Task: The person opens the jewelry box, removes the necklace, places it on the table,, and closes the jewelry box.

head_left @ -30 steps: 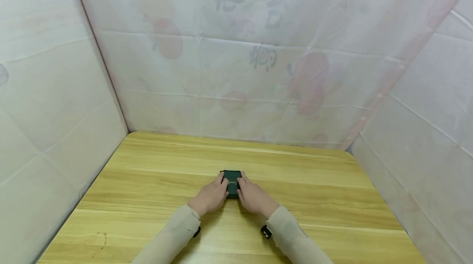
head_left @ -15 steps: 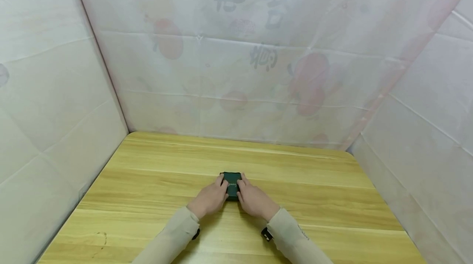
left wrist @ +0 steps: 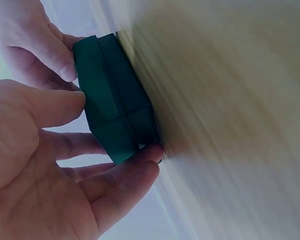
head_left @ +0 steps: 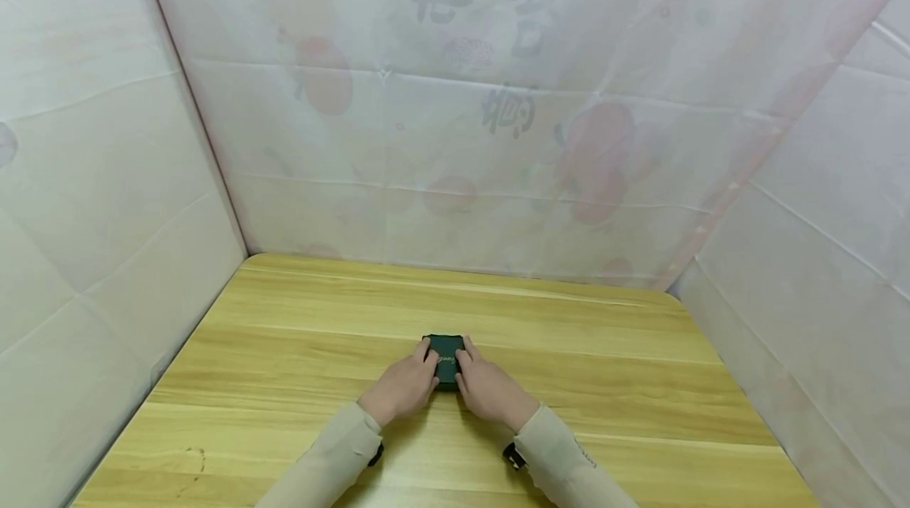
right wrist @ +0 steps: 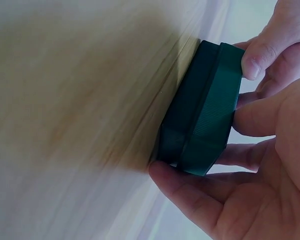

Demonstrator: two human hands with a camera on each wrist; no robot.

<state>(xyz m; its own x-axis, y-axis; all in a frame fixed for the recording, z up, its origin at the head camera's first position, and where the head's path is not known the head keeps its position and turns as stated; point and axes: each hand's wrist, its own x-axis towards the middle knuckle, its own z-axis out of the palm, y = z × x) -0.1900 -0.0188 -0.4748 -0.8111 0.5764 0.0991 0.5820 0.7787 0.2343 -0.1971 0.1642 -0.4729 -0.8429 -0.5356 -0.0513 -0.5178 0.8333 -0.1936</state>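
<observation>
A small dark green box (head_left: 447,346) with gold script on its lid lies flat on the wooden table, near its middle. My left hand (head_left: 400,387) holds its left side and my right hand (head_left: 496,389) its right side, mirroring each other. In the left wrist view, the thumb is at the lid edge of the green box (left wrist: 97,85), and fingers reach low along the side near the tabletop. The right wrist view has the right hand's thumb on the lid edge of the box (right wrist: 212,112) and a fingertip down at its base corner.
The wood-grain table (head_left: 611,350) is enclosed by pale printed cloth at the back (head_left: 455,231) and plain-looking cloth walls on both sides. Dark marks (head_left: 197,460) show on the table's near left. Black bands hang under both sleeves.
The box and both hands have slid a little toward the person, along the table. The grip on both sides looks the same.
</observation>
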